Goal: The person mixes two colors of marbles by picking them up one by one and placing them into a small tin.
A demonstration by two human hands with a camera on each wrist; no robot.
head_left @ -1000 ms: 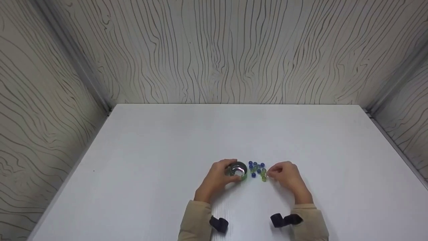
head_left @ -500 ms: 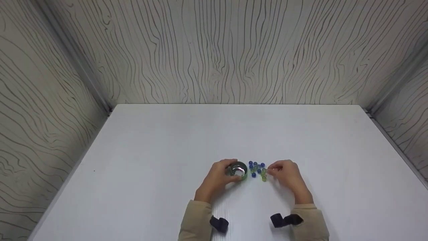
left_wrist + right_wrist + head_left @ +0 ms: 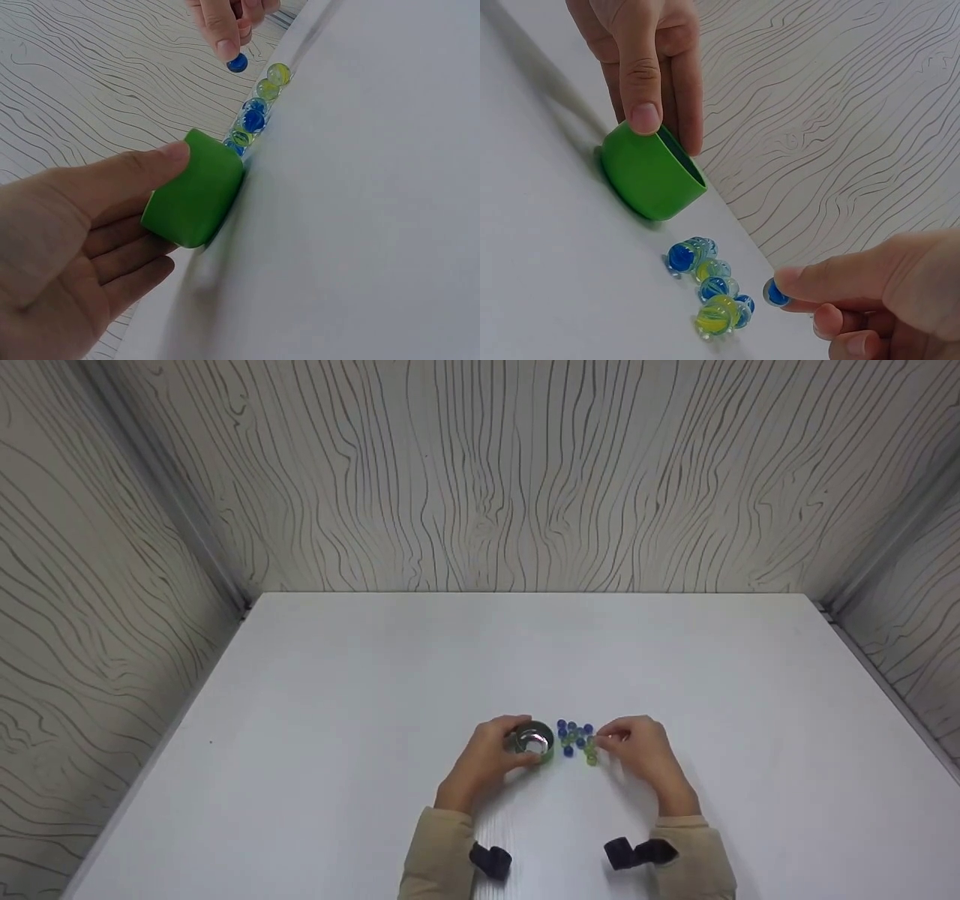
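In the right wrist view's lower right, the right hand (image 3: 889, 292) pinches a round blue glass-looking marble (image 3: 778, 294), probably light, hard and slippery, best taken by opposite sides, while the left hand (image 3: 645, 56) grips a smooth, round, green, likely stiff cup (image 3: 645, 172) at upper left.

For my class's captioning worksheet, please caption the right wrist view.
Left hand grips a green cup; right hand pinches a blue marble near clustered marbles on a white table.
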